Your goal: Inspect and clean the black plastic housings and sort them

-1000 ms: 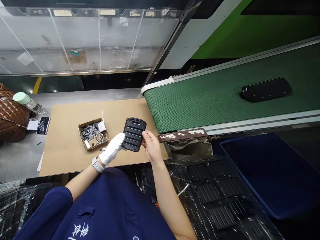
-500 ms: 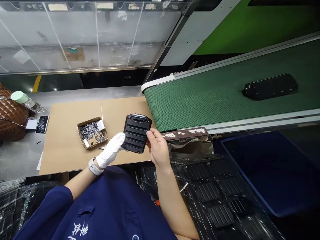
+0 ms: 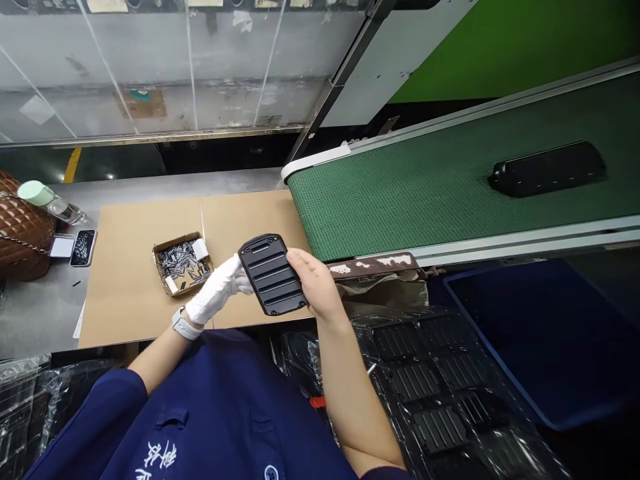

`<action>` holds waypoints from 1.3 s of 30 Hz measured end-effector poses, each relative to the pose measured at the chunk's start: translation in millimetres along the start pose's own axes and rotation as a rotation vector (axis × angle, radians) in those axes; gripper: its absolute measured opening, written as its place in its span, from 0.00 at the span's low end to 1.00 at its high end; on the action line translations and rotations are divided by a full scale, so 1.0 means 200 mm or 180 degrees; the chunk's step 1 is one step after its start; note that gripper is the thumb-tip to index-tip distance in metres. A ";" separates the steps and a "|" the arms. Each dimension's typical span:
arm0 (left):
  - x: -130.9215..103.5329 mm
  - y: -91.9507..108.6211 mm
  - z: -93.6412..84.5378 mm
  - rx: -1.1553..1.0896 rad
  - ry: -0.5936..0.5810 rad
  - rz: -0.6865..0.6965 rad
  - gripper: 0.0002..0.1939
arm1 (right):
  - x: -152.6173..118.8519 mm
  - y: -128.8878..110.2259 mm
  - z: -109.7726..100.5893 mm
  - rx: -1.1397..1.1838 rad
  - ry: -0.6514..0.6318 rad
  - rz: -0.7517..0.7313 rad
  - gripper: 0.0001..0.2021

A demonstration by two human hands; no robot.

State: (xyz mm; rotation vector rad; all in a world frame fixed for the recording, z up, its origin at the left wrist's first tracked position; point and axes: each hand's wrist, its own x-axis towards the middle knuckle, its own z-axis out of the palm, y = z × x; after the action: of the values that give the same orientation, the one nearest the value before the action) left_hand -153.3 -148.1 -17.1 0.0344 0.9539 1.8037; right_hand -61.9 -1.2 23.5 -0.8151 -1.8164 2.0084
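Currently both hands at one piece: a black ribbed panel (image 3: 273,275), held clear of the tabletop (image 3: 30,320), tilted, ribs up, over the near edge of the cardboard sheet (image 3: 130,307), close to its near right corner. Bare right hand (image 3: 317,287) clamped on the panel's right edge, thumb on top. Gloved left hand (image 3: 217,287) at the left edge, fingers partly hidden; cannot tell whether it grips or only steadies. Step in hand, by my reading: handling the panel in the air, perhaps looking it over. Any change of hold would call for a firm right pinch while the left shifts. Left of the panel, on the sheet: open carton (image 3: 162,276) of small dark pieces (image 3: 180,259). Past the sheet's left edge, a phone (image 3: 83,248). Off its right edge, green conveyor belt (image 3: 390,200) bearing a black part (image 3: 550,170).
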 end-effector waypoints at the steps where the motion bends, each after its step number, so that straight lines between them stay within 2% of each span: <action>1: 0.01 0.01 -0.02 0.0064 -0.0083 0.0039 0.23 | 0.03 0.01 -0.01 -0.0033 -0.0169 0.0137 0.19; 4: 0.03 0.03 -0.06 0.0295 -0.0158 0.0175 0.23 | 0.10 0.05 -0.02 -0.0079 -0.0525 0.0407 0.20; 7: 0.06 0.02 -0.10 0.0245 0.0075 0.0253 0.20 | 0.16 0.09 -0.02 -0.0085 -0.0630 0.0439 0.20; 11: 0.13 -0.02 -0.16 -0.0032 0.0330 0.0427 0.18 | 0.20 0.14 -0.02 0.0036 -0.0620 0.0319 0.19; 16: 0.19 -0.03 -0.23 -0.0256 0.0390 0.0611 0.16 | 0.23 0.22 -0.04 0.0132 -0.0364 0.0528 0.20; 25: 0.20 -0.03 -0.23 -0.0515 0.0355 0.0657 0.13 | 0.23 0.23 -0.04 0.0302 -0.0260 0.0402 0.19; 39: 0.18 -0.05 -0.23 -0.0661 0.0332 0.0513 0.10 | 0.20 0.23 -0.05 0.0426 -0.0269 0.0687 0.20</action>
State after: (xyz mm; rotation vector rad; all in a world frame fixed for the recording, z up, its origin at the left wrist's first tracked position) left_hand -181.7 -145.1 -67.5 -0.1170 0.8513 2.0629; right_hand -81.9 22.8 -29.8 -0.9334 -1.6771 2.3036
